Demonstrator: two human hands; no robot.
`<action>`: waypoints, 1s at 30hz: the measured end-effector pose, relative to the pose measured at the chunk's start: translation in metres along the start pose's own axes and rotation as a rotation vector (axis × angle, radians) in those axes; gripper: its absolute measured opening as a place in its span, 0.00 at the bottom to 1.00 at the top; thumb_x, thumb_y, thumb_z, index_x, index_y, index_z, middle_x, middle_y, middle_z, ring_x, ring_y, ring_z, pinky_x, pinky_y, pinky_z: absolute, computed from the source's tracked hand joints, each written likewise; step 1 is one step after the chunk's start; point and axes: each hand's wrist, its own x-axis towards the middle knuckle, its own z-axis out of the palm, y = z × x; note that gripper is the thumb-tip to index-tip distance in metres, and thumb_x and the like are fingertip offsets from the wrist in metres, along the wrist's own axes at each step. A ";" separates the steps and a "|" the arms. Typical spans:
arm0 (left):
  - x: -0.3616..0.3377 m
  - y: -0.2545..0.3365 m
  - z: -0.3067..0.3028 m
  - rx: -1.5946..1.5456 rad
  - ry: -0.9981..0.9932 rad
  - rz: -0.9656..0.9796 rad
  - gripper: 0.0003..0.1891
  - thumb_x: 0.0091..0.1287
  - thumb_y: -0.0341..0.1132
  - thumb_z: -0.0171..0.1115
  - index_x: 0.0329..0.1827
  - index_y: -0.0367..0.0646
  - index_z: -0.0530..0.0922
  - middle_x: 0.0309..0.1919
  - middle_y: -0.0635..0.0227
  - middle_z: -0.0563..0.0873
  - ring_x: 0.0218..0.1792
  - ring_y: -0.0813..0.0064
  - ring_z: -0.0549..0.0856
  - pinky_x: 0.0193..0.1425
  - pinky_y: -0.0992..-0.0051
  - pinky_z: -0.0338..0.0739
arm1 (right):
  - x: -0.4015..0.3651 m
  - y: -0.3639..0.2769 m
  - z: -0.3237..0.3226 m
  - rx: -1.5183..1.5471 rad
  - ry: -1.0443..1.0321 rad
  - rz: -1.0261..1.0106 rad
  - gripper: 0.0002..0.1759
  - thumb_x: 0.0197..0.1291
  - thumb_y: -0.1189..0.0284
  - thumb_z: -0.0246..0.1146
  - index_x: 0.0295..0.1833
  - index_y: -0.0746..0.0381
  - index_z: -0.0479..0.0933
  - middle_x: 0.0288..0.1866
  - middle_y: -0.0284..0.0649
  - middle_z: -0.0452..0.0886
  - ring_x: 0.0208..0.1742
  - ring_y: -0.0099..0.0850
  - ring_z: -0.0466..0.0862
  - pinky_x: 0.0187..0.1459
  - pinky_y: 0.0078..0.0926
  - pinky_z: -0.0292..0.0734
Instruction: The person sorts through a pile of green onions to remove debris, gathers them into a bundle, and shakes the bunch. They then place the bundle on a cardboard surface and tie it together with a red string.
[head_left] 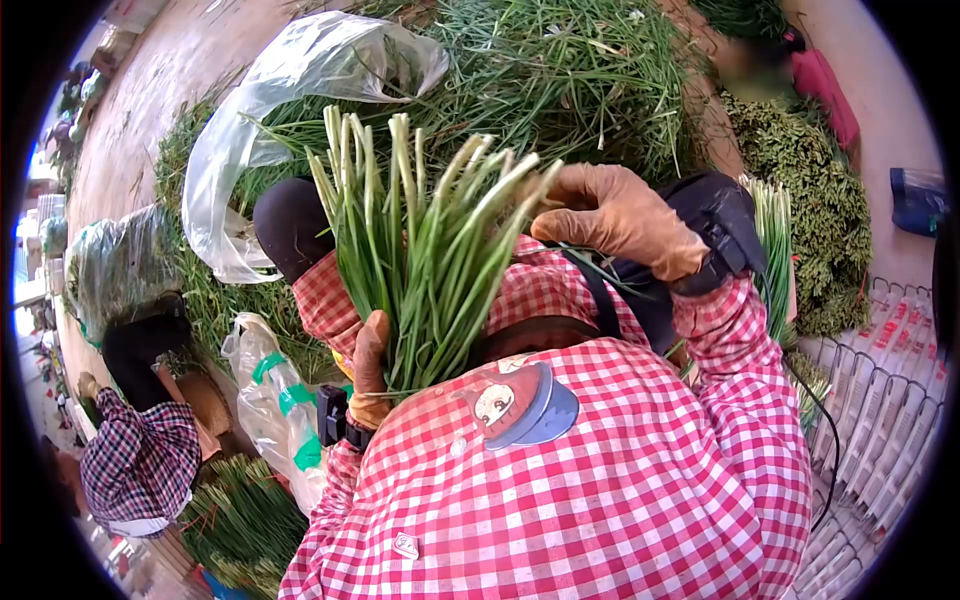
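A thick bunch of green chives [420, 270] stands in front of my chest with its pale cut stem ends pointing up and away. My left hand [370, 375], in an orange-brown glove, is wrapped round the lower left side of the bunch, partly hidden by the leaves. On the other side, my right hand [625, 220] in a matching glove has its fingers and thumb curled together at the outermost stems, near their pale ends. A few thin green leaves hang below the right hand.
A large loose heap of chives [570, 90] covers the floor ahead, with a clear plastic bag [250, 140] on it. Tied bunches [245, 515] lie at lower left, near a person in a checked shirt [140, 455]. Stacked bundles [800, 200] and a metal rack [870, 420] are at right.
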 end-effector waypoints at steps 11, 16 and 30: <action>-0.008 -0.014 0.001 0.011 0.124 0.080 0.23 0.72 0.45 0.53 0.62 0.37 0.72 0.55 0.65 0.79 0.52 0.74 0.79 0.60 0.73 0.72 | -0.037 -0.042 -0.088 0.351 0.037 -0.419 0.17 0.68 0.63 0.53 0.55 0.60 0.75 0.43 0.41 0.83 0.24 0.26 0.81 0.20 0.22 0.74; -0.017 -0.024 -0.009 0.006 0.155 0.132 0.24 0.73 0.47 0.51 0.62 0.37 0.72 0.55 0.66 0.79 0.53 0.74 0.79 0.61 0.74 0.72 | -0.005 0.014 -0.086 -1.123 0.620 0.154 0.26 0.65 0.64 0.60 0.66 0.59 0.70 0.44 0.47 0.84 0.40 0.28 0.85 0.44 0.24 0.78; -0.023 -0.020 0.002 0.049 0.139 0.177 0.22 0.72 0.46 0.54 0.58 0.36 0.75 0.52 0.64 0.82 0.49 0.74 0.81 0.55 0.73 0.75 | 0.035 -0.087 0.016 -0.945 0.350 -0.772 0.14 0.61 0.69 0.63 0.52 0.60 0.80 0.50 0.40 0.83 0.53 0.33 0.81 0.56 0.30 0.74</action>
